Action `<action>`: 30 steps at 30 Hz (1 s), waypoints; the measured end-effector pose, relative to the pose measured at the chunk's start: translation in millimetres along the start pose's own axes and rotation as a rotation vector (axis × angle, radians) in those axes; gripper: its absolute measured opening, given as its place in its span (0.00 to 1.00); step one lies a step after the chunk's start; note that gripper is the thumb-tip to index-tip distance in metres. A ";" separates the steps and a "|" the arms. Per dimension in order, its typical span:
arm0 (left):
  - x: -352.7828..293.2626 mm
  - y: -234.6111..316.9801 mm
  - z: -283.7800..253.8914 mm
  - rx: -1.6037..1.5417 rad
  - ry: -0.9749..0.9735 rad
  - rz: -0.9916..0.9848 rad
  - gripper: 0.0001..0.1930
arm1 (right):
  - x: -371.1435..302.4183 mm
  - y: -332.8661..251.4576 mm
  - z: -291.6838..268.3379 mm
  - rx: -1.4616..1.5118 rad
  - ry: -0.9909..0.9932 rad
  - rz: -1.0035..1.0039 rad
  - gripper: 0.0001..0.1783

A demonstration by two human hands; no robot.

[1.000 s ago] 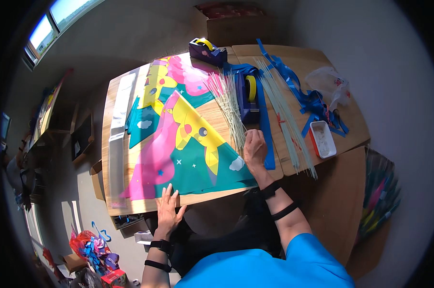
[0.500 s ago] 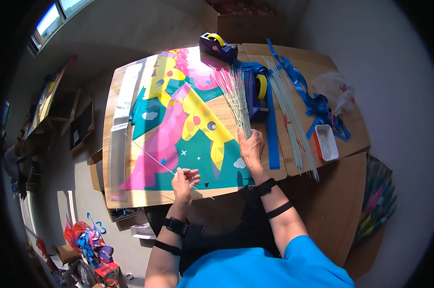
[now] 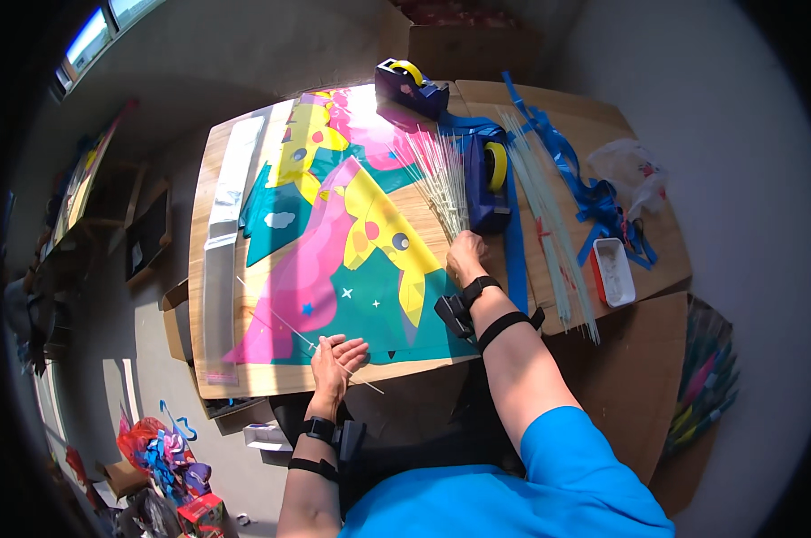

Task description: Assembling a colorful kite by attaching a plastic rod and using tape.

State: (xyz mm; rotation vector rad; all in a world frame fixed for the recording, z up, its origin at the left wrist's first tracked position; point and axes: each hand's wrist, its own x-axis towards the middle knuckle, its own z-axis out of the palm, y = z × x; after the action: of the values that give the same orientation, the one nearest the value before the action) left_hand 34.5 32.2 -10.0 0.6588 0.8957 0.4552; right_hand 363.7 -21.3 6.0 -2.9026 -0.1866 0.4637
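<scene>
My left hand [image 3: 337, 362] is at the table's near edge with a thin white rod [image 3: 284, 320] held across it. Its fingers are stretched to the right, and the rod runs slantwise over the printed sheet. That sheet [image 3: 289, 300] is a kite-like panel in pink, teal and yellow with a cartoon character. Further right, my right hand [image 3: 466, 256] is closed round the near end of a bundle of thin pale rods [image 3: 443, 184], which fans out away from me. Its fingertips are hidden.
Two dark tape dispensers [image 3: 411, 90] with yellow rolls stand beyond and beside the bundle. Blue ribbon [image 3: 594, 193], more pale rods [image 3: 549, 242], a red-and-white tray [image 3: 612, 272] and a clear bag [image 3: 629, 170] lie at right. Clear plastic sleeves [image 3: 226, 215] line the left edge.
My right hand has turned and moved slightly away from me at the bundle's near end. My left hand has shifted a little left and nearer with the rod, its fingers straighter.
</scene>
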 end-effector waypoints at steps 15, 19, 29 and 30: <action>6.4 -7.3 -6.1 0.008 -0.013 0.025 0.27 | -4.3 6.2 8.2 0.137 0.203 -0.091 0.12; 6.4 -8.1 -10.6 0.023 -0.010 0.046 0.27 | -16.0 11.0 -3.2 0.285 0.180 -0.076 0.16; 3.6 -6.9 -2.9 0.049 0.015 0.055 0.29 | -5.0 15.7 0.1 0.191 0.195 -0.049 0.13; 3.0 -6.5 -2.6 0.057 0.027 0.045 0.29 | -5.0 16.5 0.3 0.247 0.202 -0.030 0.13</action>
State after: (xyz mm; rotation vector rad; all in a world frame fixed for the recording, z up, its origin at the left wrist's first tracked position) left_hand 34.7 30.2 -17.3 0.7276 0.9238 0.4815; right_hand 360.5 -38.1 3.8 -2.6765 -0.1318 0.1717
